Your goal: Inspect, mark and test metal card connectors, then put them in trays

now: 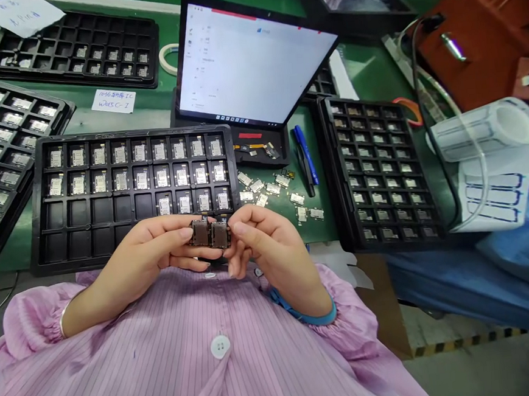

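Observation:
Two small circuit boards, each with a dark square face, are held side by side in front of my chest. My left hand pinches the left circuit board between thumb and fingers. At its right edge, the other circuit board is gripped by the thumb and fingers of my right hand. Just behind my hands lies a black compartment tray. Its two far rows hold boards with silvery covers, and several more sit at the right of the third row. Loose boards lie scattered on the green table right of this tray.
A laptop stands open behind the tray. Further filled trays are at the left and right, with another tray at the back. Pens, a tape roll and a paper roll lie around. Someone's blue-clothed leg shows right.

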`<state>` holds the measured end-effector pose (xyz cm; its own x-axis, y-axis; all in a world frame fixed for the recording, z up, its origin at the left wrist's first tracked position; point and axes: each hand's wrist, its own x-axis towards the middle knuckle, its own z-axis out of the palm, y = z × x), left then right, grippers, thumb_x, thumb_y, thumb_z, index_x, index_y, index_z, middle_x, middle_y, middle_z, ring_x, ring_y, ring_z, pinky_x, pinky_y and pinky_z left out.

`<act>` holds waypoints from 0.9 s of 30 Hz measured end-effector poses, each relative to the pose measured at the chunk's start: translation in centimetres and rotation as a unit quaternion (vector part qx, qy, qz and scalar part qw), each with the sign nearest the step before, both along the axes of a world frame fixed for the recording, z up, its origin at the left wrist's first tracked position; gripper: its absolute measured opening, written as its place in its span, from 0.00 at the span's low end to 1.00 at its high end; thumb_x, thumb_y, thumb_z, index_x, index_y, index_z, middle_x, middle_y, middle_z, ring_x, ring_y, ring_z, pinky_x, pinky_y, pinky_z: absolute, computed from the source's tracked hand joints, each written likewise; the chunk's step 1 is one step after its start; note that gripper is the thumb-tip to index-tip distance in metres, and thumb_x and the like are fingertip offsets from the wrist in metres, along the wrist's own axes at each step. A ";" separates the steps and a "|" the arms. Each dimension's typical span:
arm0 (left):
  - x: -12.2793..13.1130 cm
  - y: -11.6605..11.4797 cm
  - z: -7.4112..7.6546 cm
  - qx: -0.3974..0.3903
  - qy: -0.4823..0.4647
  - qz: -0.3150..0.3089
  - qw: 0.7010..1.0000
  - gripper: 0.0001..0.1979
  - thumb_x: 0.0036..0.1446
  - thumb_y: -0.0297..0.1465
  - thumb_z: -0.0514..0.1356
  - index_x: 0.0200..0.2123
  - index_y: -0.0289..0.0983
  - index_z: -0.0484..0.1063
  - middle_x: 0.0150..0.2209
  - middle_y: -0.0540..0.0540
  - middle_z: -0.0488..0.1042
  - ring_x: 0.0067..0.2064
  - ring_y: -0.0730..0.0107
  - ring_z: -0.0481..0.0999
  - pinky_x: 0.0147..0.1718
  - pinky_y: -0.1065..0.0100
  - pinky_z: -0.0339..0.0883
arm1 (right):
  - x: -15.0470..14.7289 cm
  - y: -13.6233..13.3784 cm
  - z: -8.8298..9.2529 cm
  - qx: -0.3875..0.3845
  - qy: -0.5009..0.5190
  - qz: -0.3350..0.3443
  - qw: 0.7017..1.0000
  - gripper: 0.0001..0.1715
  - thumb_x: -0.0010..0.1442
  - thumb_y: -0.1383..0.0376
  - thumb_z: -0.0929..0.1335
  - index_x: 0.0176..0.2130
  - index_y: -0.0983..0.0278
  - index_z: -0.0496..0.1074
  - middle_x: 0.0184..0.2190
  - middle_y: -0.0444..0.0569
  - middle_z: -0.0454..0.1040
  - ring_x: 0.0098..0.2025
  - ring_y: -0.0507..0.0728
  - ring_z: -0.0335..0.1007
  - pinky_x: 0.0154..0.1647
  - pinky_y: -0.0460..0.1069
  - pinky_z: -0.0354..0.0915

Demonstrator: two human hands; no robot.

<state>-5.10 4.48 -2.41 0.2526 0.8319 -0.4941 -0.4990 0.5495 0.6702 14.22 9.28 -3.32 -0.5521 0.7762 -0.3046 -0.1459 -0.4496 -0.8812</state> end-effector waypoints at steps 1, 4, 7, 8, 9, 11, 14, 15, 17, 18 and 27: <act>0.0 0.0 0.0 0.002 -0.003 0.000 1.000 0.12 0.57 0.31 0.65 0.45 0.36 0.79 0.45 0.40 0.81 0.41 0.59 0.83 0.35 0.70 0.78 | 0.0 0.0 0.0 0.003 0.001 -0.002 1.000 0.14 0.61 0.56 0.71 0.32 0.63 0.67 0.21 0.41 0.75 0.17 0.50 0.73 0.15 0.41 0.68; 0.0 0.0 0.1 0.007 -0.006 -0.002 1.000 0.11 0.58 0.31 0.64 0.45 0.37 0.79 0.44 0.41 0.81 0.41 0.61 0.83 0.35 0.71 0.78 | 0.0 -0.1 0.1 0.008 -0.002 -0.001 1.000 0.16 0.61 0.54 0.70 0.32 0.63 0.67 0.21 0.41 0.75 0.17 0.50 0.73 0.15 0.41 0.67; 0.0 0.0 0.2 0.010 -0.001 -0.002 1.000 0.11 0.58 0.31 0.64 0.44 0.37 0.80 0.44 0.41 0.81 0.42 0.61 0.83 0.36 0.72 0.78 | 0.0 0.0 0.1 0.011 -0.009 0.001 1.000 0.16 0.61 0.54 0.70 0.32 0.63 0.67 0.21 0.41 0.75 0.17 0.50 0.73 0.15 0.41 0.67; 0.1 0.0 0.3 0.011 0.000 -0.001 1.000 0.11 0.58 0.31 0.64 0.44 0.37 0.80 0.44 0.41 0.81 0.42 0.60 0.83 0.36 0.72 0.78 | 0.0 0.0 0.1 0.012 -0.008 0.000 1.000 0.16 0.61 0.54 0.70 0.32 0.63 0.67 0.21 0.41 0.75 0.17 0.50 0.73 0.15 0.41 0.67; 0.1 0.0 0.3 0.011 0.001 -0.002 1.000 0.11 0.58 0.31 0.64 0.44 0.37 0.80 0.44 0.41 0.81 0.42 0.60 0.83 0.36 0.71 0.78 | 0.0 0.0 0.1 0.013 -0.007 -0.001 1.000 0.16 0.61 0.54 0.70 0.32 0.63 0.68 0.21 0.41 0.75 0.17 0.50 0.73 0.15 0.41 0.67; 0.1 -0.1 0.3 0.011 0.003 -0.004 1.000 0.10 0.58 0.31 0.64 0.44 0.37 0.80 0.44 0.41 0.81 0.42 0.60 0.83 0.36 0.71 0.78 | 0.0 -0.1 0.2 0.015 -0.003 -0.004 1.000 0.15 0.61 0.54 0.70 0.32 0.63 0.68 0.21 0.41 0.75 0.17 0.50 0.73 0.15 0.40 0.67; 0.1 -0.1 0.2 0.009 0.011 -0.004 1.000 0.11 0.58 0.31 0.64 0.44 0.37 0.80 0.45 0.40 0.81 0.42 0.59 0.83 0.36 0.70 0.78 | 0.1 -0.3 0.1 0.018 -0.009 -0.007 1.000 0.14 0.61 0.56 0.70 0.32 0.63 0.68 0.21 0.41 0.75 0.18 0.50 0.73 0.16 0.41 0.67; 0.1 -0.1 0.2 0.008 0.012 -0.003 1.000 0.11 0.58 0.31 0.64 0.44 0.37 0.80 0.45 0.40 0.81 0.42 0.58 0.82 0.36 0.69 0.78 | 0.1 -0.3 0.1 0.017 -0.011 -0.006 1.000 0.14 0.61 0.56 0.71 0.33 0.63 0.68 0.21 0.41 0.75 0.18 0.50 0.73 0.16 0.41 0.68; 0.1 -0.2 0.1 0.008 0.008 -0.004 1.000 0.11 0.59 0.32 0.64 0.45 0.37 0.79 0.46 0.39 0.81 0.43 0.57 0.82 0.36 0.69 0.78 | 0.2 -0.4 0.0 0.017 -0.014 -0.003 1.000 0.13 0.60 0.57 0.72 0.33 0.63 0.68 0.21 0.41 0.75 0.18 0.51 0.74 0.17 0.41 0.68; 0.1 -0.2 0.1 0.009 0.004 -0.005 1.000 0.12 0.59 0.32 0.63 0.45 0.37 0.79 0.46 0.39 0.80 0.43 0.57 0.82 0.36 0.69 0.78 | 0.2 -0.4 0.0 0.017 -0.013 -0.001 1.000 0.13 0.60 0.57 0.72 0.33 0.63 0.68 0.21 0.41 0.75 0.18 0.51 0.74 0.17 0.41 0.69; 0.2 0.0 0.0 0.005 -0.020 -0.006 1.000 0.13 0.59 0.31 0.63 0.46 0.34 0.79 0.47 0.37 0.80 0.43 0.55 0.82 0.36 0.68 0.78 | 0.2 -0.6 0.1 0.037 -0.039 -0.015 0.998 0.12 0.60 0.59 0.72 0.33 0.63 0.68 0.20 0.40 0.74 0.18 0.50 0.73 0.16 0.41 0.68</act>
<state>-4.87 4.51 -2.44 0.2815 0.8335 -0.4754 -0.5187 0.5490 0.6554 14.42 8.70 -3.23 -0.5047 0.8141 -0.2874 -0.0885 -0.3800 -0.9207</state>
